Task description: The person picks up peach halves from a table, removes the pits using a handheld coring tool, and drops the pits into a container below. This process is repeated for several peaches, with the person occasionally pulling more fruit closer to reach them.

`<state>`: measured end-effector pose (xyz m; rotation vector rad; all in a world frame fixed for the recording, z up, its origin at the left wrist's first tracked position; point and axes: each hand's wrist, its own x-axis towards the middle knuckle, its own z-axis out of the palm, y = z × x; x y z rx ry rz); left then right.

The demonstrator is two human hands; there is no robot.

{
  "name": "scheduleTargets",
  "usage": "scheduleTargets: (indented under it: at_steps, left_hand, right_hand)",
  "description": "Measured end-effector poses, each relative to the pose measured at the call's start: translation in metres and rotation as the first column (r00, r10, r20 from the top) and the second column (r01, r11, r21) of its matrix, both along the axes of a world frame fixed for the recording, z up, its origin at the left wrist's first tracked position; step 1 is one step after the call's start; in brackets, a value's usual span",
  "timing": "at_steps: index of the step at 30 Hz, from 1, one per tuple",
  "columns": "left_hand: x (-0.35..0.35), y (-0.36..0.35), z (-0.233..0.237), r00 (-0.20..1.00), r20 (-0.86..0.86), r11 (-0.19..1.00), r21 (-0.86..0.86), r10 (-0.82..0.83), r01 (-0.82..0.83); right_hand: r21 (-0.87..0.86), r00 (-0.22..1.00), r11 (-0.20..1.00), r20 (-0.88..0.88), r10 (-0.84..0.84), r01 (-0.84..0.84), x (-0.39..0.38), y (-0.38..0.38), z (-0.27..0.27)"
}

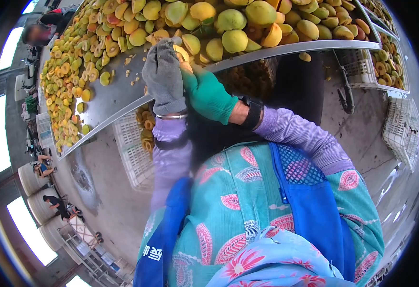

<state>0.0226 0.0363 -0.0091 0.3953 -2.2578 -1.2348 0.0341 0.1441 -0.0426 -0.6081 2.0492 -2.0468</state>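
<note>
My left hand (164, 71), in a grey glove, is closed at the near edge of the metal table (118, 79). Its fingers curl inward, and what lies inside them is hidden. Pressed against it from the right is my right hand (209, 93) in a green glove, closed around a yellow-orange peach (184, 56) that shows between the two gloves. Just beyond the hands lie whole yellow-green peaches (232, 20). Many cut halves (75, 71) are spread over the left part of the table, some with round hollows or stones showing.
Below the table edge stands a white plastic crate (135, 153) with fruit halves in it. More white crates (400, 124) are at the right, one holding fruit (386, 62). A dark curved metal piece (345, 91) hangs under the table. Several people (56, 205) are at the far left.
</note>
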Motion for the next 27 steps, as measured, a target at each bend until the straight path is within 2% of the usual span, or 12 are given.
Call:
scheduleTargets:
  at_steps: [3, 6, 9, 10, 13, 15, 16, 19, 22, 24, 26, 27]
  left_hand:
    - [-0.003, -0.011, -0.011, 0.985, -0.043, 0.985, 0.002, -0.170, 0.170]
    - [0.005, -0.033, -0.016, 0.950, 0.127, 0.921, -0.240, -0.284, 0.308]
    - [0.002, -0.011, 0.004, 0.961, 0.132, 0.935, -0.230, -0.244, 0.269]
    - [0.001, -0.001, 0.004, 0.977, 0.045, 0.974, -0.075, -0.210, 0.213]
    - [0.006, 0.006, 0.003, 0.977, -0.093, 0.913, 0.348, -0.192, 0.212]
    - [0.012, 0.001, -0.007, 0.961, -0.171, 0.641, 0.718, -0.217, 0.272]
    - [0.010, -0.018, -0.028, 0.960, -0.210, 0.402, 0.875, -0.185, 0.269]
    - [0.011, -0.013, -0.031, 0.986, -0.110, 0.447, 0.881, -0.125, 0.154]
    - [0.011, -0.005, -0.026, 0.981, -0.094, 0.932, 0.311, -0.168, 0.189]
    - [0.010, 0.002, -0.022, 0.981, -0.095, 0.980, -0.123, -0.170, 0.158]
    - [0.006, 0.008, -0.019, 0.979, -0.125, 0.877, -0.474, -0.162, 0.085]
    - [0.007, 0.010, -0.025, 0.978, -0.165, 0.953, -0.293, -0.128, 0.075]
  right_hand:
    - [0.022, 0.982, 0.998, 0.180, 0.057, -0.062, -0.005, 0.002, -0.002]
    - [-0.003, 0.844, 0.933, 0.425, 0.327, -0.360, -0.039, 0.024, 0.009]
    - [-0.146, 0.920, 0.989, 0.383, 0.086, -0.031, -0.037, 0.013, 0.006]
    - [-0.114, 0.905, 0.993, 0.421, 0.067, -0.021, -0.036, 0.015, 0.014]
    - [0.058, 0.979, 0.978, -0.031, -0.201, 0.203, -0.021, 0.015, -0.005]
    - [0.136, 0.998, 0.989, 0.014, -0.062, 0.059, -0.011, 0.025, -0.003]
    - [0.188, 1.000, 0.982, 0.016, -0.021, 0.018, -0.008, 0.026, -0.003]
    - [0.261, 0.997, 0.962, 0.011, 0.074, -0.075, -0.009, 0.028, -0.004]
    - [0.274, 0.992, 0.960, -0.089, 0.089, -0.062, -0.014, 0.024, -0.012]
    - [0.229, 0.985, 0.973, -0.170, 0.023, 0.017, -0.009, 0.017, -0.028]
    - [0.126, 0.998, 0.991, -0.056, -0.028, 0.035, -0.005, 0.010, -0.029]
    - [0.062, 0.998, 0.997, 0.055, -0.041, 0.038, -0.002, 0.009, -0.028]
